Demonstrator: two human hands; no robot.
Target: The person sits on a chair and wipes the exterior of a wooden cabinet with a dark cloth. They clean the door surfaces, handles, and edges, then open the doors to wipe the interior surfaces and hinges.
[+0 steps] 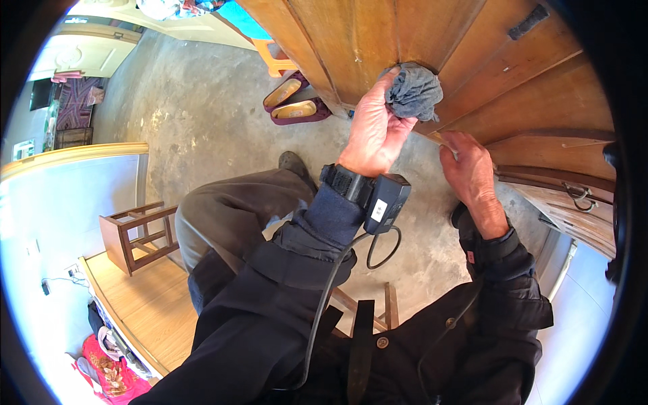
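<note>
My left hand point(377, 121) grips a bunched grey cloth point(415, 92) against the front of a brown wooden cabinet point(354, 35). Its thumb lies along the cloth's near side, and the other fingers are partly hidden beneath it. Close by on the right, my right hand point(471, 164) is at the cabinet's lower edge with its fingers bent. Its fingertips are partly hidden, so whether they grip that edge cannot be told. A black device point(387, 203) with a cable is strapped on my left wrist.
Purple shoes point(298, 111) and an orange plastic stool point(273, 58) stand on the concrete floor beside the cabinet. A metal handle point(579, 197) juts out at right. A wooden stool point(136, 238) rests on a wood-topped surface point(152, 293) at left. Wooden legs point(391, 306) show below me.
</note>
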